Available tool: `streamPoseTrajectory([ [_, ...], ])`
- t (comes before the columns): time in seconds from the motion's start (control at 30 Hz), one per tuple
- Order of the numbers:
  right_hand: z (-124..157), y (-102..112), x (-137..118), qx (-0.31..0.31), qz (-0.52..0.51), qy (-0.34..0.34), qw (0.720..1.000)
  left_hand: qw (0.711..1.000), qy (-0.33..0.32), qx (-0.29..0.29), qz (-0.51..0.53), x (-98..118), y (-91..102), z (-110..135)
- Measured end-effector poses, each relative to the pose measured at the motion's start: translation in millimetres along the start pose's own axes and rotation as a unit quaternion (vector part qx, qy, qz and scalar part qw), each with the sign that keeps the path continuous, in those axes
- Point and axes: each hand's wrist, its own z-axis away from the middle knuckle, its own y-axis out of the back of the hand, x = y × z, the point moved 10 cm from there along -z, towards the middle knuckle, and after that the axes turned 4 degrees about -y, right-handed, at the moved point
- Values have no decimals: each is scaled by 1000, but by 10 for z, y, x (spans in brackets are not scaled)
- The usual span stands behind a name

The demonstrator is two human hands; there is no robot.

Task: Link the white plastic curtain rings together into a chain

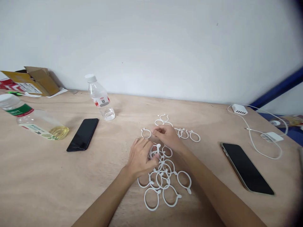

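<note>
White rings (pixel 163 176) heaped, left hand (pixel 140 157) fingers pinching one, right hand (pixel 167 135) grasp unclear, bottle labels illegible.

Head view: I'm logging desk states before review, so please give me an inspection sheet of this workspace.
Surface: bare plywood table.
Job's things: white plastic rings piled near the middle; a few loose rings lie farther back.
Clutter: two bottles, upright water bottle and lying bottle with yellowish liquid; black phone; second phone; cardboard box.
Grippers: left hand rests on the pile, its fingers at a ring; right hand pinches something small, unclear.
Cables: white cable joins white chargers.
Surroundings: plain white wall; blue frame at right.
</note>
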Motion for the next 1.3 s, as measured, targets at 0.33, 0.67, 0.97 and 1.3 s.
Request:
streamPoseTrajectory([
  [0.33, -219, -63, 13, 26, 88, 20, 996, 989, 71, 118, 44, -165, 235, 60],
  [0.67, 440, -287, -16, -34, -230, -26, 972, 981, 124, 59, 136, -265, 69, 40],
  [0.97, 531, -146, -160, 15, -84, 78, 993, 988, 78, 16, 129, -197, -31, 28],
  [1.3, 498, -160, -149, -32, -189, 12, 981, 990, 32, -27, 133, -84, -88, 26],
])
